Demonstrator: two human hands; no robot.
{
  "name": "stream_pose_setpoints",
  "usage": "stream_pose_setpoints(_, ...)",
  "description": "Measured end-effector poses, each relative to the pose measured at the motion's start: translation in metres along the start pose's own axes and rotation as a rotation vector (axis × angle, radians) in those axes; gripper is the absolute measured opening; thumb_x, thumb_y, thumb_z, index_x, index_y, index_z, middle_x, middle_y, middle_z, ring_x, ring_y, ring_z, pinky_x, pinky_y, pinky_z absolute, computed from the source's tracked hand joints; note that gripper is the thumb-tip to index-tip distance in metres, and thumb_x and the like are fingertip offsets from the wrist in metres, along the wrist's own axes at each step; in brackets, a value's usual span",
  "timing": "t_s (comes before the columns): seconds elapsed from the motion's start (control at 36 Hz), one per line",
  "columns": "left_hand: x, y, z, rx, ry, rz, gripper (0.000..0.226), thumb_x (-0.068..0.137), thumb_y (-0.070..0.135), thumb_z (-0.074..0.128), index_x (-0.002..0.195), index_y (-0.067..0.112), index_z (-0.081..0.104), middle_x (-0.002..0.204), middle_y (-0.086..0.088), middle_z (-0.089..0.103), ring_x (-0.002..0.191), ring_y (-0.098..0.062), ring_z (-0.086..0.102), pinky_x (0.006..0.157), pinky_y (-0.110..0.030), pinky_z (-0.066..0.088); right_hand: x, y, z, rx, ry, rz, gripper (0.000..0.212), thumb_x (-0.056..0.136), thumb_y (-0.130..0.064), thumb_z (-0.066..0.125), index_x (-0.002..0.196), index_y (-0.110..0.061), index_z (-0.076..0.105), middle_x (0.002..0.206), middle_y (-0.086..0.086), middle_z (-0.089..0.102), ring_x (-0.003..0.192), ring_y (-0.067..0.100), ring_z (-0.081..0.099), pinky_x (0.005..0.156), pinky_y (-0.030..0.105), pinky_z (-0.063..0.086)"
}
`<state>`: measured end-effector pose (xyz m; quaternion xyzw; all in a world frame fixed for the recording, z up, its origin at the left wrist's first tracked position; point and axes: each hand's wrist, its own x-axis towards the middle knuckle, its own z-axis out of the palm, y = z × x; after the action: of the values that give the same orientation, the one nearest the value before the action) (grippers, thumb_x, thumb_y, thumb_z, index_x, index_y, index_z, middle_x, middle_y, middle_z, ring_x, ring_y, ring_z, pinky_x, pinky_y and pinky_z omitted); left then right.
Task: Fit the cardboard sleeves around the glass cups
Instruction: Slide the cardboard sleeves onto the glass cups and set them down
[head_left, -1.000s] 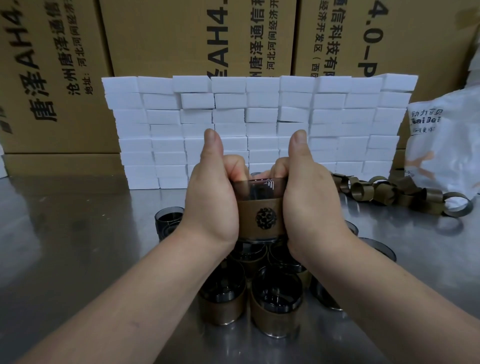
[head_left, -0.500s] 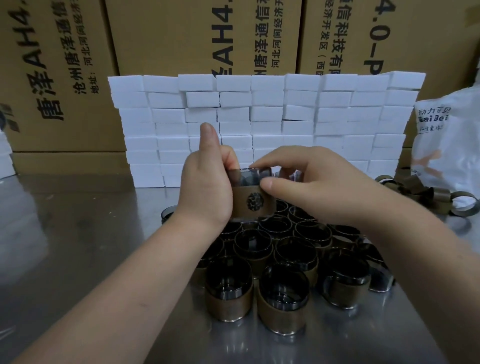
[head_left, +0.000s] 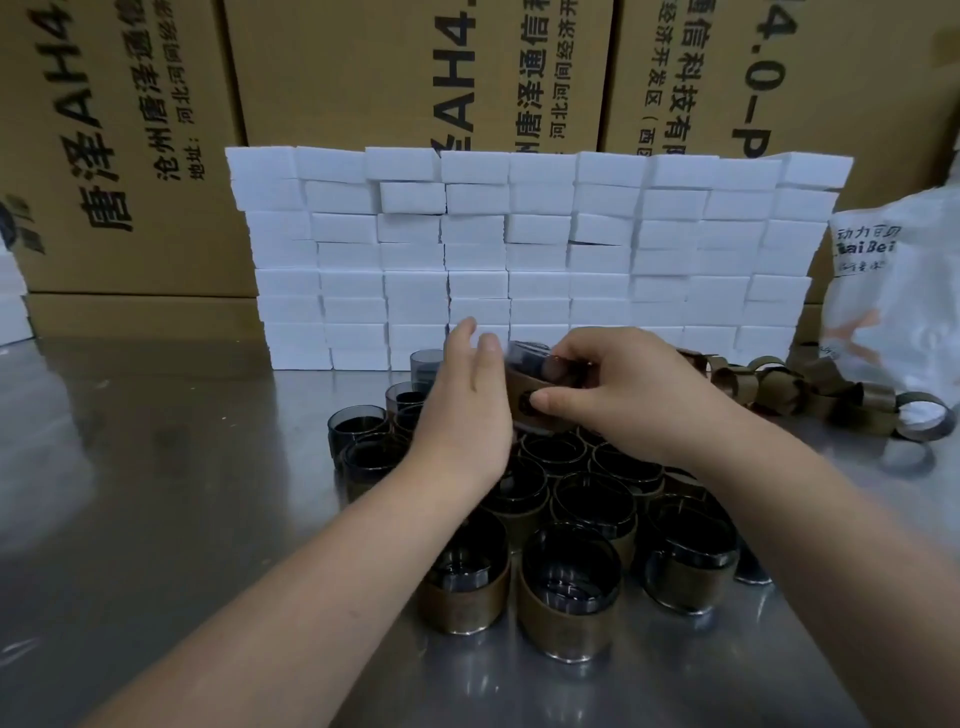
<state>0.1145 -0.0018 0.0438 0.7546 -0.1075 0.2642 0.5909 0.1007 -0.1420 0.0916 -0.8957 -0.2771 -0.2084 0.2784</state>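
The right hand (head_left: 618, 389) gripped a sleeved cup (head_left: 535, 395); the left hand (head_left: 462, 410) was open beside it. Behind the cup, boxes (head_left: 415, 73) read "AH4", a bag (head_left: 898, 296) "BaiBei".

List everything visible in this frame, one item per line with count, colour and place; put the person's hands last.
Smoky dark glass cups wrapped in brown cardboard sleeves: about a dozen, clustered on the table in front of the person.
Bare smoky glass cups without sleeves: several, left and rear of the cluster.
Loose brown cardboard sleeve rings: a heap, exact count unclear, at right.
Small white boxes: a stacked wall, many, behind the cups.
Large brown cardboard cartons with black print: at least three, along the back.
White plastic bag with print: one, far right.
Shiny steel table: one.
Sleeved cup with a dark emblem: one, tilted, in the right hand's grip.
Left hand: open, beside that cup.
Right hand: closed on that cup.
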Motion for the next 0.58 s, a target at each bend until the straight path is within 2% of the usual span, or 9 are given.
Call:
stream_pose_setpoints(0.06,-0.001,-0.004,0.001,-0.010,-0.042,-0.032,0.046,0.096,0.044,0.020,0.142,0.036,0.027,0.137,0.001,0.046,0.122,-0.017,0.045,0.094,-0.025,0.035,0.001,0.006,0.003,0.024,0.009,0.049,0.017,0.078,-0.031,0.069,0.069,-0.027,0.055,0.059,-0.012,0.054,0.054,-0.010,0.048,0.051,0.008,0.036)
stream_pose_setpoints(0.11,0.000,-0.004,0.000,-0.081,-0.122,-0.043,0.041,0.100,0.037,0.021,0.139,0.036,0.035,0.139,0.003,0.045,0.126,-0.015,0.043,0.107,-0.032,0.032,0.002,0.009,0.004,0.055,0.026,0.080,0.017,0.080,-0.029,0.067,0.068,-0.025,0.055,0.056,-0.012,0.054,0.050,-0.009,0.048,0.048,0.007,0.035)
stream_pose_setpoints(0.14,0.001,-0.003,0.000,-0.105,-0.150,-0.043,0.040,0.101,0.034,0.022,0.135,0.035,0.041,0.136,0.005,0.047,0.125,-0.012,0.043,0.108,-0.032,0.032,0.002,0.009,0.003,0.098,0.034,0.092,0.018,0.081,-0.028,0.065,0.068,-0.025,0.055,0.054,-0.013,0.055,0.048,-0.008,0.048,0.046,0.007,0.035)
stream_pose_setpoints(0.19,0.002,-0.004,-0.003,-0.088,-0.149,0.021,0.036,0.101,0.031,0.024,0.126,0.033,0.049,0.129,0.009,0.049,0.118,-0.004,0.045,0.103,-0.017,0.032,0.002,0.008,0.003,0.255,0.029,0.116,0.018,0.083,-0.025,0.063,0.066,-0.025,0.056,0.053,-0.016,0.056,0.046,-0.003,0.047,0.049,0.010,0.035)
stream_pose_setpoints(0.25,0.000,-0.001,-0.005,-0.028,-0.118,0.123,0.026,0.100,0.033,0.028,0.114,0.037,0.050,0.122,0.012,0.049,0.107,0.006,0.046,0.090,0.000,0.029,0.001,0.005,0.004,0.382,0.017,0.120,0.018,0.085,-0.026,0.059,0.067,-0.025,0.057,0.056,-0.012,0.056,0.052,0.002,0.048,0.059,0.023,0.039)
stream_pose_setpoints(0.28,0.000,0.000,-0.007,-0.036,-0.118,0.150,0.021,0.098,0.037,0.031,0.107,0.040,0.049,0.117,0.014,0.051,0.103,0.009,0.047,0.085,0.002,0.030,0.001,0.003,0.005,0.382,0.023,0.102,0.018,0.086,-0.028,0.057,0.069,-0.023,0.056,0.058,-0.011,0.055,0.054,0.003,0.047,0.060,0.026,0.038)
stream_pose_setpoints(0.39,-0.002,0.005,-0.013,-0.167,-0.216,0.186,0.021,0.086,0.041,0.031,0.098,0.039,0.048,0.102,0.014,0.056,0.092,0.006,0.053,0.082,-0.009,0.040,-0.002,-0.002,0.012,0.070,0.140,0.004,0.033,0.081,-0.053,0.039,0.072,-0.021,0.045,0.060,-0.009,0.050,0.056,0.005,0.045,0.056,0.023,0.033)
stream_pose_setpoints(0.5,-0.008,0.005,-0.011,-0.071,-0.289,0.301,0.018,0.090,0.038,0.030,0.096,0.032,0.047,0.095,0.008,0.056,0.089,-0.002,0.052,0.083,-0.017,0.041,-0.008,-0.003,0.021,-0.066,0.272,-0.020,0.047,0.086,-0.060,0.028,0.071,-0.018,0.045,0.060,-0.005,0.051,0.062,0.016,0.048,0.056,0.029,0.033)
stream_pose_setpoints(0.58,-0.010,0.004,-0.010,0.020,-0.279,0.361,0.031,0.087,0.047,0.030,0.090,0.020,0.045,0.081,-0.006,0.055,0.074,-0.017,0.049,0.071,-0.030,0.043,-0.011,-0.001,0.023,-0.138,0.298,-0.066,0.053,0.072,-0.066,0.017,0.067,-0.019,0.042,0.056,-0.005,0.047,0.056,0.009,0.041,0.052,0.016,0.026)
